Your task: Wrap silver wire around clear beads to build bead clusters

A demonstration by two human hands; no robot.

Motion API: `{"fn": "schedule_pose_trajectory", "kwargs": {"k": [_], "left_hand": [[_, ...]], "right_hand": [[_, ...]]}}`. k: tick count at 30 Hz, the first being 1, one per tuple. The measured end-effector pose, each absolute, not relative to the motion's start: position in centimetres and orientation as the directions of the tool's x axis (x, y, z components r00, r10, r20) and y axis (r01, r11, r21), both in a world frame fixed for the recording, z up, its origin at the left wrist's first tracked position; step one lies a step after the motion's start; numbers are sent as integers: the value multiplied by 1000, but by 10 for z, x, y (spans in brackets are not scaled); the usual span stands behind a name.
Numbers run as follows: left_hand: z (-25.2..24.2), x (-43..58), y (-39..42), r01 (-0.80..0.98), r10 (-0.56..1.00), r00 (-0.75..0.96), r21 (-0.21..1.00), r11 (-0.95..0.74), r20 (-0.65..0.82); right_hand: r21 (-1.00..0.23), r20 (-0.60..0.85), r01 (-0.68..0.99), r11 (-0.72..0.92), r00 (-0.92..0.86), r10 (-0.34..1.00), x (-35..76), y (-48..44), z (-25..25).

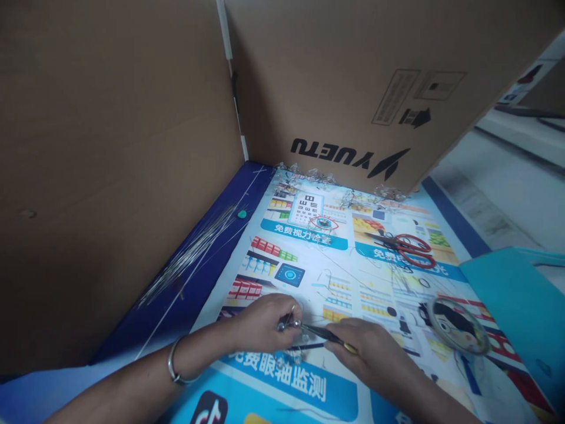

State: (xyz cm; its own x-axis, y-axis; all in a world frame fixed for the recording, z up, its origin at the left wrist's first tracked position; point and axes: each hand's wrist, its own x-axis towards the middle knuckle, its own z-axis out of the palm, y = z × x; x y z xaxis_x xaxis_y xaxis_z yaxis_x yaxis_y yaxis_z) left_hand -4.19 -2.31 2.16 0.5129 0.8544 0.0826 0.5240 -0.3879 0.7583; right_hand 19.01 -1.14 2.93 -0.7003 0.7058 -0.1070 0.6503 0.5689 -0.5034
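Note:
My right hand point(357, 344) is wrapped round a pair of pliers point(322, 333) with dark jaws and a yellow-tipped handle. The jaws point left and meet a small shiny bead at the fingertips of my left hand point(278, 321). Those fingers are closed in a pinch on a piece of wire with glassy beads point(291, 355), part of which dangles below them. My fingers hide much of the wire, and whether the jaws grip it I cannot tell. A metal bangle point(173, 360) circles my left wrist.
Tall cardboard panels point(339, 88) wall the left and back. Red-handled scissors point(412, 250) and a round transparent dish point(459, 325) lie at right on the printed sheet. A bundle of thin wires point(189, 253) lies at left. Beaded wire pieces point(313, 175) line the back.

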Motion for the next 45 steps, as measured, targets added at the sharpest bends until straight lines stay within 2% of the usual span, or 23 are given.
{"fn": "schedule_pose_trajectory", "kwargs": {"k": [6, 11, 16, 20, 24, 27, 30, 33, 45], "left_hand": [[18, -41, -24, 515, 855, 508, 758, -400, 106], [17, -41, -24, 536, 859, 503, 745, -398, 97], [21, -41, -24, 512, 850, 518, 760, -400, 98], [23, -40, -24, 499, 845, 528, 772, -395, 91], [23, -42, -23, 500, 842, 534, 774, -389, 78], [23, -42, -22, 510, 841, 537, 771, -382, 62], [23, -42, -22, 511, 839, 541, 770, -381, 56], [24, -42, -22, 514, 839, 541, 770, -378, 50], [23, -43, -22, 515, 836, 548, 770, -376, 41]], "right_hand": [[-567, -278, 683, 461, -686, 673, 187, -9, 37], [-576, -269, 678, 457, -685, 677, 185, -9, 35], [-521, -176, 676, 521, -683, 709, 188, -14, 28], [-467, 26, 620, 630, -703, 711, 192, -17, 16], [-312, 270, 575, 756, -710, 651, 194, -18, 7], [-167, 378, 572, 803, -716, 588, 192, -17, 6], [-49, 398, 578, 815, -737, 547, 191, -17, 7], [15, 398, 574, 819, -755, 522, 192, -18, 8], [73, 392, 563, 823, -775, 496, 198, -19, 2]]}}
